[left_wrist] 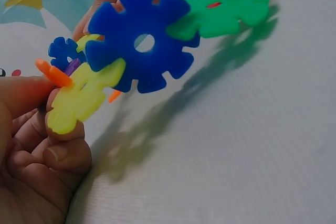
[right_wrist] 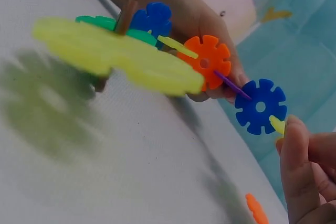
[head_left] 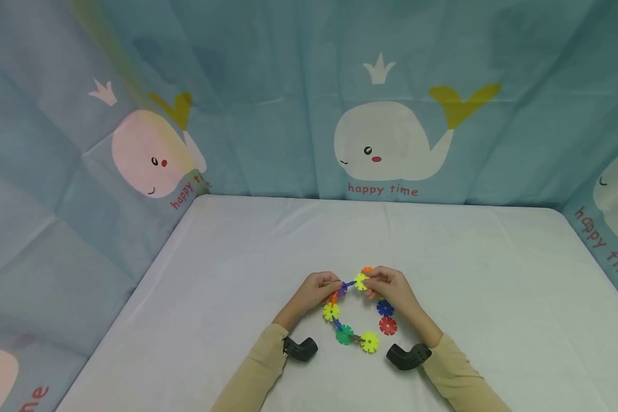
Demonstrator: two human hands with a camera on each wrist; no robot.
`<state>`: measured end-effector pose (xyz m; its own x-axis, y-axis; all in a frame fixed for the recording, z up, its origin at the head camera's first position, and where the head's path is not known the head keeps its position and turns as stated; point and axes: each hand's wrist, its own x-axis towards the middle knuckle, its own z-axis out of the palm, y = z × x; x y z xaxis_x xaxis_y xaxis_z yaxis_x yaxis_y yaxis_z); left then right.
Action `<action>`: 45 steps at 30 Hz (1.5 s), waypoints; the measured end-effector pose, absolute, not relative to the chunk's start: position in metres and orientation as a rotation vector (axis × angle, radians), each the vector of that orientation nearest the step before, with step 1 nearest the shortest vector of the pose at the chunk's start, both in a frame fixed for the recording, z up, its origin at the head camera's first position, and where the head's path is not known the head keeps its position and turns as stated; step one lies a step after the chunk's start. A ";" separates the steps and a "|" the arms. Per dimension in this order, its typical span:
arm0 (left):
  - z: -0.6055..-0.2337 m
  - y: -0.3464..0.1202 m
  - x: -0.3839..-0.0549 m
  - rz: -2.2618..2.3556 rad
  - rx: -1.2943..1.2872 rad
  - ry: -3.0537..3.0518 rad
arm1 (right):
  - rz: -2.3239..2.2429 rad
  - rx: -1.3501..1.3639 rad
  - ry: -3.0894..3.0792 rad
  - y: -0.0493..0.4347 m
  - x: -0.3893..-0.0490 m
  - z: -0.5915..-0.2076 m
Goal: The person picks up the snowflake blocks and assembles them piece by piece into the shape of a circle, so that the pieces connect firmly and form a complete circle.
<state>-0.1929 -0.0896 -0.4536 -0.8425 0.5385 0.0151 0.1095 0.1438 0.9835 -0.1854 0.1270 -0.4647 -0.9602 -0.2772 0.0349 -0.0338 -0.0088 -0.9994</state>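
Chain of notched discs (head_left: pixel 343 332), plastic, mixed colours — raised over desk (head_left: pixel 237 257), yellow disc (head_left: pixel 359 284) at far side. Risk: slotted joints popping apart, likely from twist or uneven pull. Left hand (head_left: pixel 316 289), pinching chain's left stretch; right hand (head_left: pixel 389 287), pinching yellow disc — both angled inward, fingertips near each other.

- In the head view, soft, moderate light is spreading evenly over the white table (head_left: pixel 226 252), near edge to far corners.
- Beyond its far edge, the blue backdrop (head_left: pixel 278 51) is dimming towards the top; a yellowish tint is running down towards the far left corner.
- Both wrist views are looking darker and greyer.
- In the left one, the disc chain (left_wrist: pixel 126 30) is casting a long, soft-edged shadow.
- In the right one, the nearest yellow disc (right_wrist: pixel 142 64) is blurring above a hazy shadow.
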 end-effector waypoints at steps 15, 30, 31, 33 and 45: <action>-0.450 -0.089 -0.192 1.646 0.736 2.124 | -1.901 -0.424 2.078 0.134 -0.191 -0.461; -0.451 -0.090 -0.193 1.665 0.739 2.124 | -1.940 -0.369 2.090 0.129 -0.189 -0.462; -0.451 -0.090 -0.192 1.659 0.744 2.125 | -1.949 -0.364 2.091 0.128 -0.188 -0.462; -0.450 -0.089 -0.192 1.647 0.755 2.126 | -1.959 -0.372 2.096 0.128 -0.188 -0.462; -0.451 -0.088 -0.192 1.659 0.766 2.136 | -1.919 -0.465 2.099 0.132 -0.191 -0.465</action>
